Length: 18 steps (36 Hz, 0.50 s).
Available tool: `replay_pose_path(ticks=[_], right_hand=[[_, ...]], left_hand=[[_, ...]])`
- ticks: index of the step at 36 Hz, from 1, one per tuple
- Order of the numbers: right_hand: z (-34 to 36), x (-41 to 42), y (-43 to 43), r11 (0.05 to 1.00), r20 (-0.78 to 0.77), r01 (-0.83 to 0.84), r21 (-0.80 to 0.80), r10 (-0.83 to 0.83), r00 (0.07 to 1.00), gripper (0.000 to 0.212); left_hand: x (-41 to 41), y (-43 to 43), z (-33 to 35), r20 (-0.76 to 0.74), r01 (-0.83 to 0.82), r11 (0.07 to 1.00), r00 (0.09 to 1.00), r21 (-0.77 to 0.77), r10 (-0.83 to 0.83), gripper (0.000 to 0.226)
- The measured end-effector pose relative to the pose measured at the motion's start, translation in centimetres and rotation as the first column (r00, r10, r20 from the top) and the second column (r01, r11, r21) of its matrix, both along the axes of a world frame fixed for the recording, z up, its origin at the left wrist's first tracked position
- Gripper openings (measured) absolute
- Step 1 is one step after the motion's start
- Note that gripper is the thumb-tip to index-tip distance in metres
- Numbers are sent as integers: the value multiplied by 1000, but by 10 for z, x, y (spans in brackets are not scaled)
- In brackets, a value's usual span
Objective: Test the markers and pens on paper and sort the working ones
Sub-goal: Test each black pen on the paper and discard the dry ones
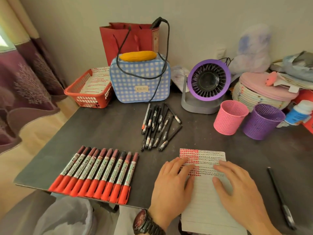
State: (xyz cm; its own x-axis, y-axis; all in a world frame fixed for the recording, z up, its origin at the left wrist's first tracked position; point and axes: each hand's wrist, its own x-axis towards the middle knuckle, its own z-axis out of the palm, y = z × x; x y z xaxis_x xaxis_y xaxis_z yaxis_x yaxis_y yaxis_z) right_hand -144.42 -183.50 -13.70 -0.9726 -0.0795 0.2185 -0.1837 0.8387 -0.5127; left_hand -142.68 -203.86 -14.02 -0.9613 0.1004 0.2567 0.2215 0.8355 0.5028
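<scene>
Markers (94,173), red, lie in a row left of the lined paper (208,197); black pens (159,128) piled behind. Left hand (171,182) and right hand (237,185) rest flat on the paper, grasping nothing. Risk: sheet overhangs the table (101,129) edge; uneven pressure could slide it off.

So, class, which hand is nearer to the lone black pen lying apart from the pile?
Right. The right hand rests on the paper, just beside the lone pen; the left hand lies on the paper's opposite edge, farther away.
</scene>
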Motion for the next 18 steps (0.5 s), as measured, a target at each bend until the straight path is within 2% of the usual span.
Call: replay_pose_path(ticks=[8, 14, 16, 18], right_hand=[[-1, 2, 4, 1000, 30, -5, -4, 5, 1000, 33], [-1, -1, 7, 1000, 50, -24, -4, 24, 998, 33], [-1, -2, 8, 1000, 57, -24, -6, 25, 998, 34], [-1, -3, 8, 1000, 65, -23, -7, 24, 998, 34]], left_hand=[[-1, -2, 1, 51, 18, 1000, 999, 9, -18, 42], [-13, -20, 21, 132, 38, 979, 989, 199, -65, 31], [-24, -33, 32, 105, 21, 991, 994, 133, -35, 30], [-40, -50, 45, 43, -63, 996, 997, 66, 61, 27]])
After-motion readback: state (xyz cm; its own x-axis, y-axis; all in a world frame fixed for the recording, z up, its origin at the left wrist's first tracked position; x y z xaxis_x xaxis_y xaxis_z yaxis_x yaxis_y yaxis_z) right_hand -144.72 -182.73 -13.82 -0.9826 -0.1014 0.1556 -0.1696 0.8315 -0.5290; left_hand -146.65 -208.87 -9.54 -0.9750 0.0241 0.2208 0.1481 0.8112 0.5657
